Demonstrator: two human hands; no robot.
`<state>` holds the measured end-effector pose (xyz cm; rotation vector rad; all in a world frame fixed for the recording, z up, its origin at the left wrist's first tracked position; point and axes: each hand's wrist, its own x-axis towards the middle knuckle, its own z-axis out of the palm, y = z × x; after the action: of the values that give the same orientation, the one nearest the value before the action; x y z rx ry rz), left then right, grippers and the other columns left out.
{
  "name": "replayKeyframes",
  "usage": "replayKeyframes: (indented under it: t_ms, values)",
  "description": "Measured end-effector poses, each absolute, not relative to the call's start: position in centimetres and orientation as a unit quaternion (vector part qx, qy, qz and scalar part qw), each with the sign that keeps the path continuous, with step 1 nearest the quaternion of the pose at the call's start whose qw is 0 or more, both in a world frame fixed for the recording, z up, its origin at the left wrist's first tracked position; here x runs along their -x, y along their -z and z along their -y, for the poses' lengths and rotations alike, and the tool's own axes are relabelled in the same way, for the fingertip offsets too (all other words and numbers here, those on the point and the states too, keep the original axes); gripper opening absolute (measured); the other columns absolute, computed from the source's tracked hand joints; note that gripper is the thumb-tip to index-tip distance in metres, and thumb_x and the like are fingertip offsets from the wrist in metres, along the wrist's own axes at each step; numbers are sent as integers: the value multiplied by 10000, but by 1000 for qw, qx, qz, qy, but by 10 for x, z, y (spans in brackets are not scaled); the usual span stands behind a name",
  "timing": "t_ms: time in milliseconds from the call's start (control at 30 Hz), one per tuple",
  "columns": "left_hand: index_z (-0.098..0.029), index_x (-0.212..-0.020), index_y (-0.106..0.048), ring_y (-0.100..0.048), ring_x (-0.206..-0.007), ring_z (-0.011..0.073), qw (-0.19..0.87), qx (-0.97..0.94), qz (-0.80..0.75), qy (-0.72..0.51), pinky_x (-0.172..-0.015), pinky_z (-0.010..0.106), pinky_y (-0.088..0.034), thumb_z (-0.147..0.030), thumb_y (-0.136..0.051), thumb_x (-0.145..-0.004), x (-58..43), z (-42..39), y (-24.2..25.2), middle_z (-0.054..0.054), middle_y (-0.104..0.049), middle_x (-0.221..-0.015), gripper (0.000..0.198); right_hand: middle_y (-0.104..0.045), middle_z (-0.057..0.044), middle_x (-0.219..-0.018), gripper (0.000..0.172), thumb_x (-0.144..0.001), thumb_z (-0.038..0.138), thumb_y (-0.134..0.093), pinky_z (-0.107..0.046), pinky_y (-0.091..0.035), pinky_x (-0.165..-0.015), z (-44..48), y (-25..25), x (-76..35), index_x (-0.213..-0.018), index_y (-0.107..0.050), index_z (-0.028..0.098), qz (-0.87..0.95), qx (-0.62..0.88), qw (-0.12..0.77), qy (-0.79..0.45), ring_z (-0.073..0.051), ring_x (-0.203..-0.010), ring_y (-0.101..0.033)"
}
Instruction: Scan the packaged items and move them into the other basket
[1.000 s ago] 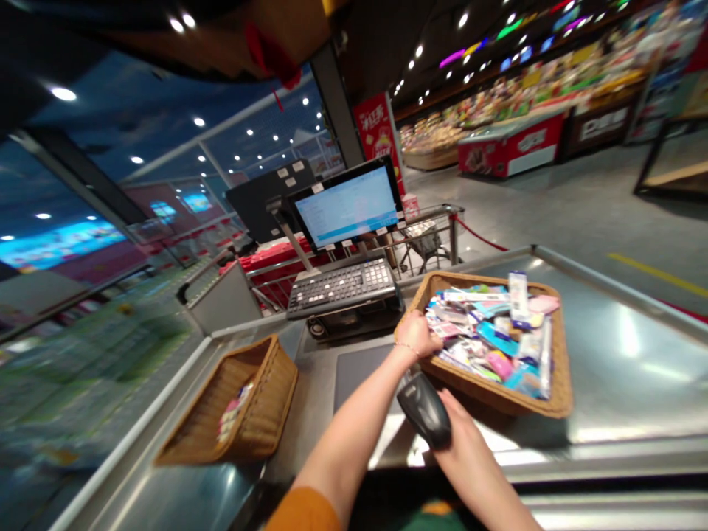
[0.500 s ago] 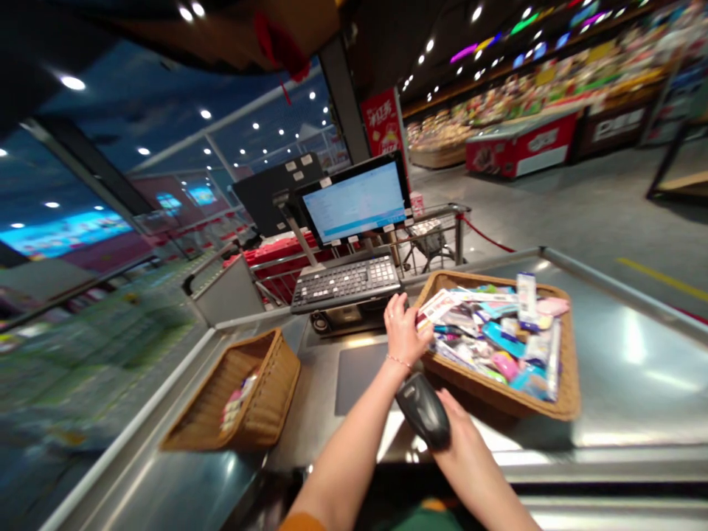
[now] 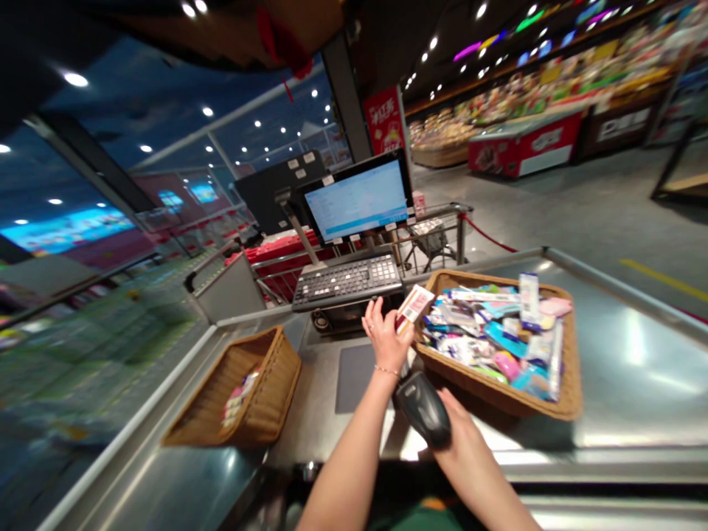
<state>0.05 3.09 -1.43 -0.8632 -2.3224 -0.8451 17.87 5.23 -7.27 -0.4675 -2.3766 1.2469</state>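
Note:
My left hand (image 3: 387,335) pinches a small flat packet (image 3: 414,306) with a barcode on its white and dark red face. The packet is tilted up beside the left rim of a full wicker basket (image 3: 569,383). In my right hand (image 3: 456,428) is a black barcode scanner (image 3: 423,409), its head pointing up and left, just below my left wrist. Several packaged goods (image 3: 498,332) in many colours fill that basket, and a white and blue box (image 3: 529,299) stands upright among them.
On the left a second wicker basket (image 3: 276,398) leans tilted, with a few small items (image 3: 239,398) inside. Behind my hands stand a keyboard (image 3: 348,280) and a lit monitor (image 3: 359,200). A grey pad (image 3: 354,376) lies on the metal counter (image 3: 636,369).
My left hand has moved left, carrying the packet away from above the full basket and turning it more upright. My right hand with the barcode scanner has barely moved.

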Motion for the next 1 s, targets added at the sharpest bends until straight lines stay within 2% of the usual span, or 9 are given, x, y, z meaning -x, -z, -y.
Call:
replayKeyframes:
  t_ms: [167,433,633,767,1000]
  values:
    - [-219,-955,-671,-317,-1387,314,270,304,860,309,-1105,594,-278,-299,-676,-735,0,-24,22,119,-457,-1440,234,-682,-123,-1180,546,-612,97,-496,-511,-331,-1134,-50,62,-178,-1125,-670,170,841,147,235,-464,-293,-1210,-579]
    - [-214,-933,-667,-339,-1374,328,283,277,863,314,-1097,620,-278,-285,-681,-735,1,-14,29,129,-480,-1420,210,-687,-129,-1156,542,-595,100,-476,-517,-350,-1119,-49,55,-179,-1092,-680,169,840,150,233,-467,-293,-1176,-600]
    - [-213,-906,-658,-361,-1361,324,292,259,865,317,-1100,603,-282,-262,-683,-721,4,-5,35,127,-496,-1401,192,-685,-136,-1157,545,-610,110,-461,-508,-365,-1113,-48,56,-179,-1112,-670,154,852,143,225,-450,-293,-1192,-589]
    - [-208,-901,-650,-357,-1361,323,299,249,865,317,-1102,600,-280,-251,-675,-720,5,1,39,133,-502,-1392,188,-662,-134,-1214,531,-643,128,-473,-514,-386,-1097,-47,65,-178,-1139,-661,162,856,164,214,-441,-313,-1268,-527]
    - [-206,-864,-637,-380,-1345,326,313,237,866,308,-1094,598,-287,-245,-683,-709,9,11,45,138,-529,-1369,167,-661,-127,-1224,546,-628,119,-506,-511,-311,-1146,-46,63,-179,-1153,-649,161,850,144,208,-463,-294,-1256,-538]
